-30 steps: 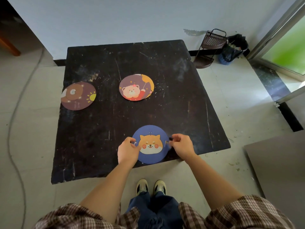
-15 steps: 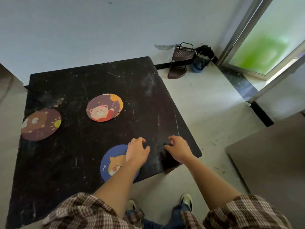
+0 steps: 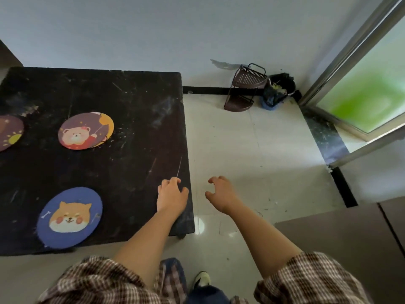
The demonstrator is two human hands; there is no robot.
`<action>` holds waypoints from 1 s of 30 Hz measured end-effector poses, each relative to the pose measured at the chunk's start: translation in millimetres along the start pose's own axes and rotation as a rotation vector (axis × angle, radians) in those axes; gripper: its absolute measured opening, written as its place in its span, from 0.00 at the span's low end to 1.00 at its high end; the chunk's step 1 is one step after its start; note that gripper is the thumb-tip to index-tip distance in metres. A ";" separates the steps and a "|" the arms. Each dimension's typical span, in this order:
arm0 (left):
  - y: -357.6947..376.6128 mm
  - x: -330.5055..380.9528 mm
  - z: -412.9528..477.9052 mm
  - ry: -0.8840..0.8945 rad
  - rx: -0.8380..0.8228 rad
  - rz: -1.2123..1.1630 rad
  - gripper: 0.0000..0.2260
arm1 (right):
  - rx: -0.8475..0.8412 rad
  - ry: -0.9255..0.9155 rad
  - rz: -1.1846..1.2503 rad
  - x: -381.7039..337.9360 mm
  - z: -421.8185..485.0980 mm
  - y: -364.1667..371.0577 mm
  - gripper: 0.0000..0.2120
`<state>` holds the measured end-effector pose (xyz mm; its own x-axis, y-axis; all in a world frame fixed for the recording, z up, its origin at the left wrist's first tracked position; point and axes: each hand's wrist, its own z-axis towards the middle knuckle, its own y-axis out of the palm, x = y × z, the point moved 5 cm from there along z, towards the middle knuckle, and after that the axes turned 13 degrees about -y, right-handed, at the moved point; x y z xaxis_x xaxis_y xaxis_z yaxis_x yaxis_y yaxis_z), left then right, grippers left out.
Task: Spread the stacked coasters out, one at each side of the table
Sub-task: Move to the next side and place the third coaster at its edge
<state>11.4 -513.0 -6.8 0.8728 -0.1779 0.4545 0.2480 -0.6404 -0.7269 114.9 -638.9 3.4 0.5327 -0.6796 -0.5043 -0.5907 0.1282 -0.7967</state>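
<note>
Head view: the black table (image 3: 131, 119) fills the left half, with pale floor tiles (image 3: 252, 150) to its right. Three coaster spots show on the table. The blue coaster (image 3: 69, 217), with a dog face, lies flat near the table's near edge. The bear coaster (image 3: 86, 130) lies flat toward the middle; an orange rim peeks out at its upper right, so it looks to sit on another one, though how many lie beneath cannot be told. The brown coaster (image 3: 9, 132) is cut off by the frame's left edge.

The left hand (image 3: 172, 197) is over the table's near right corner, fingers curled loosely downward, empty; whether its fingertips touch the top cannot be told. The blue coaster is well apart from it to the left, and the bear coaster farther off, up and left.

The right hand (image 3: 220, 193) hangs past the table's right edge, above the floor, fingers half curled and spread, holding nothing. All coasters lie to its left, well away.

Plaid sleeves (image 3: 306, 279) show at the bottom. A brown rack (image 3: 246, 88) stands by the wall.
</note>
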 end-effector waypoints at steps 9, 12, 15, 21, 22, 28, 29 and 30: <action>5.9 49.3 27.5 -0.048 0.108 0.081 0.18 | -0.119 -0.173 -0.208 30.1 67.1 -39.6 0.25; 2.1 66.1 57.0 -0.057 0.162 0.098 0.18 | -0.136 -0.226 -0.278 28.7 103.4 -49.6 0.26; -3.3 75.4 85.9 -0.109 0.196 0.094 0.18 | -0.154 -0.278 -0.314 22.1 137.0 -55.2 0.27; -12.7 77.4 121.9 -0.255 0.230 0.035 0.20 | -0.192 -0.382 -0.394 4.2 202.9 -62.3 0.26; -14.7 77.4 126.0 -0.280 0.233 0.019 0.20 | -0.194 -0.397 -0.400 0.0 211.8 -63.3 0.26; -27.7 71.7 144.1 -0.412 0.300 -0.075 0.20 | -0.258 -0.545 -0.427 -36.1 254.4 -64.0 0.26; -30.1 71.8 147.2 -0.421 0.315 -0.086 0.20 | -0.267 -0.577 -0.430 -43.0 260.7 -64.6 0.26; -32.9 71.1 150.1 -0.442 0.332 -0.106 0.20 | -0.283 -0.613 -0.437 -51.1 268.0 -64.9 0.26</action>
<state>128.3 -392.4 -27.9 0.9112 0.2506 0.3270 0.4008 -0.3552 -0.8445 288.5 -419.0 -8.5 0.9405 -0.0976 -0.3254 -0.3396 -0.3017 -0.8909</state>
